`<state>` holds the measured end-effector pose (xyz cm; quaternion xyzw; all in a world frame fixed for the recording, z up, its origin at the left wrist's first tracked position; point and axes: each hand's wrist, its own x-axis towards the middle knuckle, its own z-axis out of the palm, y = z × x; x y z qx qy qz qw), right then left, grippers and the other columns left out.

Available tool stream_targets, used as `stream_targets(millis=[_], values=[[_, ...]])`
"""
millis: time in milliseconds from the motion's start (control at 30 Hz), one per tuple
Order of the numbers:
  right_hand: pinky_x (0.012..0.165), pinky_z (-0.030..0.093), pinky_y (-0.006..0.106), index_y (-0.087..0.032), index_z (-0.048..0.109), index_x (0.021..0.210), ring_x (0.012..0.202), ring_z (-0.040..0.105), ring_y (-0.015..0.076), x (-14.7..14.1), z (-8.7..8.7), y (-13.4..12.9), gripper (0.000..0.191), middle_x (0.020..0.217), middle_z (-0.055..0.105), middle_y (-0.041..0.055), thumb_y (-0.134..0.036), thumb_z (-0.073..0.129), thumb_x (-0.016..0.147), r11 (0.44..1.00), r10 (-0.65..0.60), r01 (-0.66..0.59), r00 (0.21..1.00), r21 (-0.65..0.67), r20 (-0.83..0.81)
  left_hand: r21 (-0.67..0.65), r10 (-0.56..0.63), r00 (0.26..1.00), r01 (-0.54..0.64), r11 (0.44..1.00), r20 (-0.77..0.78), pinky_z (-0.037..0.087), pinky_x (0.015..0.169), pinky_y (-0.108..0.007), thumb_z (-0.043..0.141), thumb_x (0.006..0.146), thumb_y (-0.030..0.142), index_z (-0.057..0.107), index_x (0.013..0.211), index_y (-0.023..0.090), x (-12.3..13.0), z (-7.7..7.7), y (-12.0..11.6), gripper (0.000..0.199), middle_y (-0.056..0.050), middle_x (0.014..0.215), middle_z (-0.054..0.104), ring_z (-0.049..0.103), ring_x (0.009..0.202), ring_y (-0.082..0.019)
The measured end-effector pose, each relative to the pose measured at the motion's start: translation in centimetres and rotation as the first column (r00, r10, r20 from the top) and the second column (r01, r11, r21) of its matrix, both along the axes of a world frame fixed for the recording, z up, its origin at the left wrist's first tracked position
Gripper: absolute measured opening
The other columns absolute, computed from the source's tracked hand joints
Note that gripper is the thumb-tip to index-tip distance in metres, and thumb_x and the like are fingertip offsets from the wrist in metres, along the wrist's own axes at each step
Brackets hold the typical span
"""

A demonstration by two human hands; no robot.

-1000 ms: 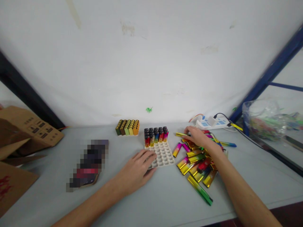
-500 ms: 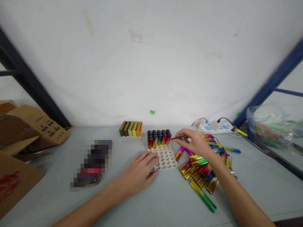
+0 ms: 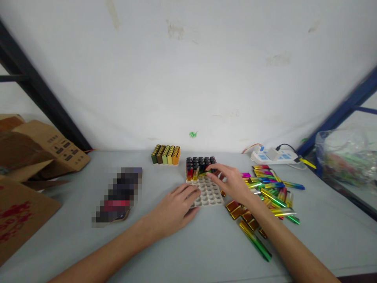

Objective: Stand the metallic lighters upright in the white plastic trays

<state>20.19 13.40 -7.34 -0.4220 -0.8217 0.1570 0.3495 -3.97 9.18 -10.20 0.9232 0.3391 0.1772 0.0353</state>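
Observation:
A white tray (image 3: 210, 199) with rows of holes lies on the table, its back rows filled with upright lighters (image 3: 196, 171) with black tops. My left hand (image 3: 178, 206) is closed over the tray's front left corner, fingers on top and thumb at the front edge. Above the holes just in front of the standing lighters, my right hand (image 3: 229, 181) pinches a yellowish lighter (image 3: 204, 174) between thumb and fingertips. It lies tilted, and the fingers partly cover it. Beside my right forearm spreads a pile of loose shiny lighters (image 3: 277, 196) in gold, green, blue and pink.
A block of green, yellow and orange lighters (image 3: 166, 156) stands near the wall. Left are a blurred-out dark object (image 3: 118, 196) and cardboard boxes (image 3: 26, 220). A power strip (image 3: 273, 157) with cables and a clear plastic bag (image 3: 344, 157) are at the right.
My right hand has moved left with the lighter, from beside the tray to over its holes. My left hand stays on the tray. The view has shifted slightly.

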Motion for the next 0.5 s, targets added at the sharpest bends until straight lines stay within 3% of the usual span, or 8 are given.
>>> stream_targets(millis=[167, 333, 500], values=[[0.075, 0.058, 0.032, -0.025, 0.065, 0.116, 0.078, 0.071, 0.0188, -0.4, -0.6, 0.2, 0.025, 0.099, 0.076, 0.0042, -0.041, 0.054, 0.1, 0.999, -0.036, 0.036, 0.999, -0.013, 0.018, 0.007, -0.002, 1.0, 0.002, 1.0, 0.02, 0.049, 0.109, -0.043, 0.06, 0.098, 0.027, 0.056, 0.135, 0.02, 0.0, -0.1, 0.0, 0.038, -0.009, 0.131, 0.063, 0.056, 0.127, -0.026], [0.064, 0.056, 0.029, -0.023, 0.063, 0.109, 0.066, 0.068, 0.0174, -0.9, -1.8, 0.8, 0.022, 0.077, 0.072, 0.0009, -0.041, 0.061, 0.097, 0.991, -0.137, 0.137, 0.99, -0.007, -0.023, 0.001, 0.002, 1.0, -0.002, 1.0, 0.006, 0.048, 0.109, -0.044, 0.059, 0.099, 0.028, 0.056, 0.134, 0.019, 0.0, -0.1, 0.0, 0.037, -0.01, 0.132, 0.063, 0.055, 0.127, -0.027], [0.068, 0.058, 0.03, -0.023, 0.059, 0.12, 0.07, 0.07, 0.0169, -1.3, -2.0, 0.8, 0.028, 0.083, 0.074, 0.001, -0.037, 0.061, 0.096, 0.996, -0.077, 0.073, 0.994, -0.052, -0.079, -0.006, 0.002, 1.0, -0.002, 1.0, -0.006, 0.048, 0.109, -0.045, 0.058, 0.099, 0.029, 0.055, 0.135, 0.019, 0.0, -0.1, 0.0, 0.037, -0.01, 0.133, 0.062, 0.054, 0.128, -0.027]])
